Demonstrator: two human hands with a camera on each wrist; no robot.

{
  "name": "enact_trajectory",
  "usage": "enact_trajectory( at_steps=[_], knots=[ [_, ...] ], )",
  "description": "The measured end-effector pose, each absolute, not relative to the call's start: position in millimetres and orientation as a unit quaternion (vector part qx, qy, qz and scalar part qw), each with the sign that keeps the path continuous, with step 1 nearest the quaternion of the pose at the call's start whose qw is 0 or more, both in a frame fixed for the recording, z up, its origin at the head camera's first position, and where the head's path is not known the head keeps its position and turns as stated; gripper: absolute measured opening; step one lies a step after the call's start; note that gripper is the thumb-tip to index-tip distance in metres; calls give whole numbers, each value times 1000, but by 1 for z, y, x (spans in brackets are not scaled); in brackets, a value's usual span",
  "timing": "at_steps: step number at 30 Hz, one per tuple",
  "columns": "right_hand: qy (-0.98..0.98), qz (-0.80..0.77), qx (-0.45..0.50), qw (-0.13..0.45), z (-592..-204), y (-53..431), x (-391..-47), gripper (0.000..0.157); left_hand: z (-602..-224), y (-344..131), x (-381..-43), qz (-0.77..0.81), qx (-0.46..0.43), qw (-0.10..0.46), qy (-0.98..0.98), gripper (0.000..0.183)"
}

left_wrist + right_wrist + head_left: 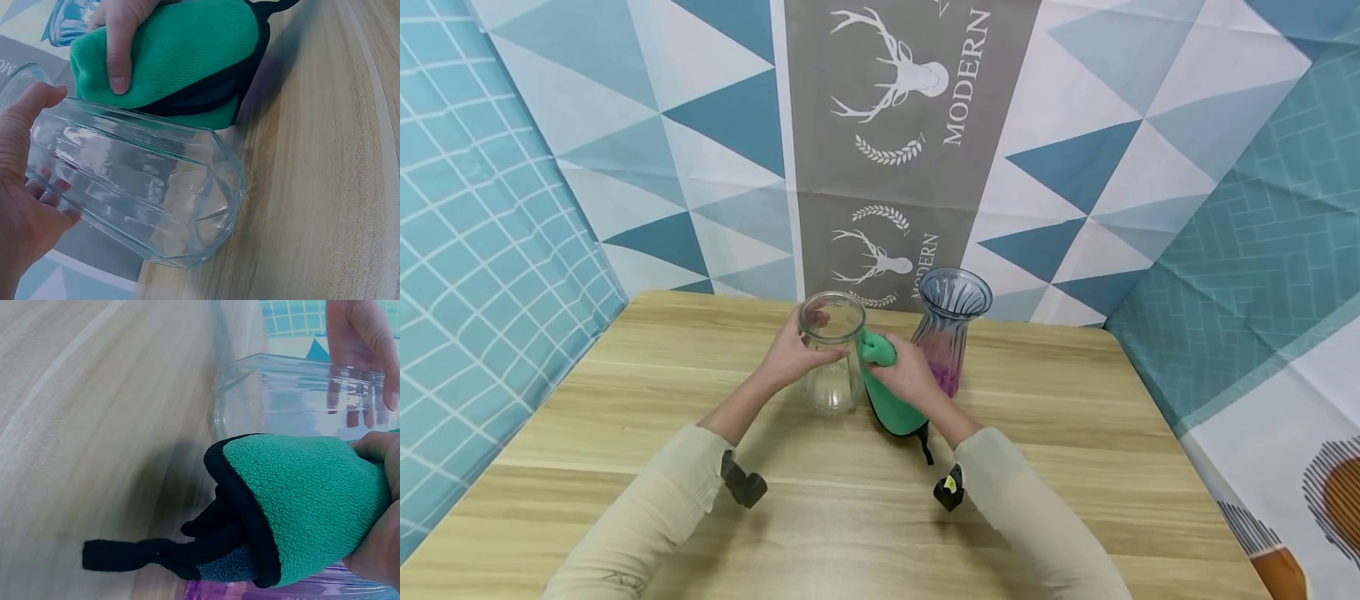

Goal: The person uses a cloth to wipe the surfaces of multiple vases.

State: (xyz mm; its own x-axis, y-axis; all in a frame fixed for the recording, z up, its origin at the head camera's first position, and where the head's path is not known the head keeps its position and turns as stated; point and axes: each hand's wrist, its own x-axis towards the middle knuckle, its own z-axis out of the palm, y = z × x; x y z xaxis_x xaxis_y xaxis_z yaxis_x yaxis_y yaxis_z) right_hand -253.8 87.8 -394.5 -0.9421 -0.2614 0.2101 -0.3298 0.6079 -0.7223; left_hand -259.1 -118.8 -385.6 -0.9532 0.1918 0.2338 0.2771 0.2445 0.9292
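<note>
The largest item is a pale wood-grain table; all the work stands near its far edge. On the person's right, a tall fluted glass vase with a flared mouth, blue above and purple below, stands upright behind the right hand. Left of it is a clear, faceted glass jar, mouth up, long axis close to vertical; full contact of its base with the table could not be confirmed.

Between jar and vase hangs a green plush cloth with black edging, upper end near the jar's mouth, lower end towards the table. Cloth-to-jar contact could not be determined.

The left hand, thumb and fingers spread round the jar's upper part, holds it. The right hand, fingers closed, grips the cloth's upper end just beside the jar. Smallest noted: a black fabric strap dangling free from the cloth.
</note>
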Motion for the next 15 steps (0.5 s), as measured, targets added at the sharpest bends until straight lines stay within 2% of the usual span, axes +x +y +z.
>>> enact_trajectory(
  at_steps=[7, 15],
  knots=[
    [-892, 412, 174, 68, -387, 87, -255, 47, -386, -122, -259, -590, -158, 31, -791, 84],
    [-894, 410, 173, 59, -382, 86, -253, 53, -384, -123, -260, -587, -164, 22, -792, 81]
  ],
)
